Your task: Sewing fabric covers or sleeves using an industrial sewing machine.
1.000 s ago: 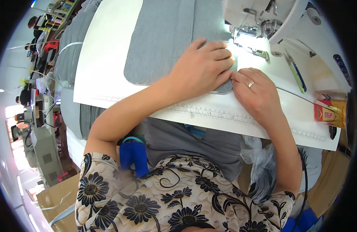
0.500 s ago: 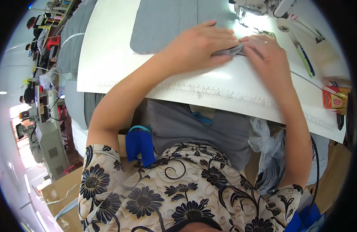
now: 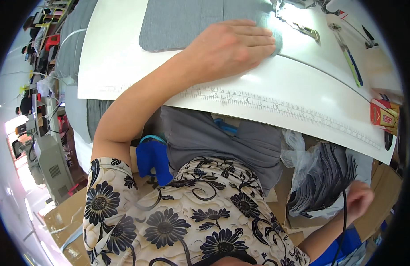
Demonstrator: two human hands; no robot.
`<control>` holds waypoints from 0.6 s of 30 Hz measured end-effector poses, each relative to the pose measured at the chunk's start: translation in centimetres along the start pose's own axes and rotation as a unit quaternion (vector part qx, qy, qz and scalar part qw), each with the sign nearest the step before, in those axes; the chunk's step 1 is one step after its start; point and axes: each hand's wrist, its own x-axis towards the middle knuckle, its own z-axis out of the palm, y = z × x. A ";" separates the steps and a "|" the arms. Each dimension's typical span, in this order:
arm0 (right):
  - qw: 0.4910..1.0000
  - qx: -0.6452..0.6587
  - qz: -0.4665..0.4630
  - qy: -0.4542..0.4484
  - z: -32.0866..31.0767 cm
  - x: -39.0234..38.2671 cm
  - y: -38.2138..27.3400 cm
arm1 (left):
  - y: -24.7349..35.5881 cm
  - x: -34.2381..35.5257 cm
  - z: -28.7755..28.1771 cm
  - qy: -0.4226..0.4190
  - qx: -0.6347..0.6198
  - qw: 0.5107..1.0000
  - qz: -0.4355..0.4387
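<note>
A grey fabric piece (image 3: 182, 26) with rounded corners and a seam lies flat on the white table (image 3: 120, 62). My left hand (image 3: 240, 44) rests palm down on its near right part, fingers stretched out together, close to the lit sewing machine needle area (image 3: 280, 13). Off the table at the lower right is my right hand (image 3: 361, 198), beside a bundle of dark grey fabric pieces (image 3: 324, 177) partly wrapped in clear plastic (image 3: 296, 148). Its fingers look curled but are smeared by motion, and whether they hold anything is hidden.
A ruler scale (image 3: 258, 102) runs along the table's front edge. Thread snips (image 3: 352, 64) lie at the right, with a red and yellow box (image 3: 384, 116) nearer the corner. Grey fabric stacks (image 3: 74, 48) stand left of the table. A black cable (image 3: 345, 217) hangs near my right hand.
My right hand has left the fabric by the needle and swung down right to the bundle. My left hand has flattened over the folded fabric edge, which now lies beneath it.
</note>
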 end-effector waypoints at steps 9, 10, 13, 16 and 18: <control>0.730 -0.562 -0.344 -0.181 16.0 24.8 2.2 | -1.3 -1.0 -0.2 -0.008 -0.109 0.992 -0.057; 0.709 -0.560 -0.373 -0.211 16.1 26.2 2.8 | -1.3 -0.6 -0.1 -0.004 -0.143 0.985 -0.091; 0.703 -0.522 -0.422 -0.234 16.9 27.5 4.1 | -1.2 -0.4 -0.6 -0.028 -0.190 0.967 -0.168; 0.718 -0.513 -0.415 -0.221 17.4 27.2 4.9 | -1.0 0.0 -1.1 -0.032 -0.165 0.975 -0.144; 0.717 -0.510 -0.420 -0.221 17.9 26.9 5.0 | -0.7 -0.1 -1.2 -0.021 -0.118 0.988 -0.098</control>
